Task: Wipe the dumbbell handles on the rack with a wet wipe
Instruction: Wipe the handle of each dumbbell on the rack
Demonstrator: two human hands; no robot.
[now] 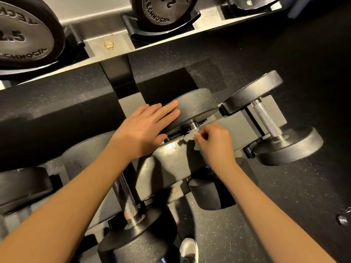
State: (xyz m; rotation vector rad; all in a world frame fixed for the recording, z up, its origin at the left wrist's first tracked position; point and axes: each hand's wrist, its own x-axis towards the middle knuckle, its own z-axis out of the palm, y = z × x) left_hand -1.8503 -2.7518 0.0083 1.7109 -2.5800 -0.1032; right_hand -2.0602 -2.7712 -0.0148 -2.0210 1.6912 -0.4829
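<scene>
Two hands meet at the middle dumbbell (195,109) on the lower rack shelf (171,154). The left hand (144,128) lies flat, fingers straight, on its far head. The right hand (216,143) pinches a crumpled wet wipe (190,137) against the handle (193,125), by the shelf's far edge.

Left hand (144,128), right hand (216,144), forearms (76,196) bare; white shoe (189,250) (partly seen).

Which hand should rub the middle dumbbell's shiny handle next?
The right hand: it pinches the small white wet wipe right at the silver metal handle. The left hand lies flat on the round black rubber dumbbell head.
</scene>
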